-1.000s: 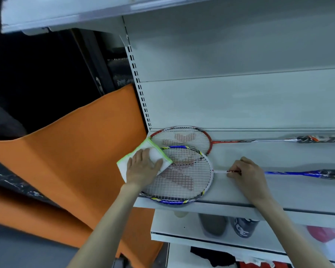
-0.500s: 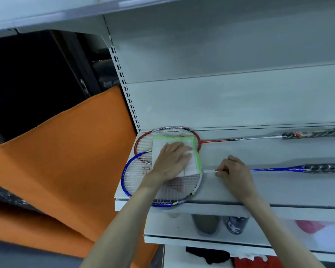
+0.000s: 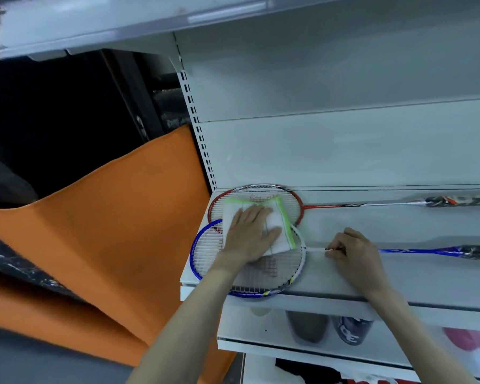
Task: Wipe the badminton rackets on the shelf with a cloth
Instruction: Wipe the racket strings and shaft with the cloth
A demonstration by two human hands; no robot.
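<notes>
Two badminton rackets lie flat on the white shelf [image 3: 344,275]. The blue-framed racket [image 3: 263,273] is nearer, its head overlapping the red-framed racket [image 3: 297,202] behind it. A white cloth with a green edge [image 3: 277,217] lies across both stringed heads. My left hand [image 3: 250,234] presses flat on the cloth, fingers spread. My right hand [image 3: 352,250] pinches the blue racket's shaft just right of its head. Both handles run off to the right.
An orange sheet [image 3: 117,217] hangs left of the shelf beside a perforated upright [image 3: 197,128]. Another shelf board [image 3: 122,26] sits overhead. Below, a lower shelf [image 3: 288,347] holds dark cups and a red item.
My left hand has slid the cloth from the left edge of the racket heads rightward and up across the strings. My right hand stays on the shaft.
</notes>
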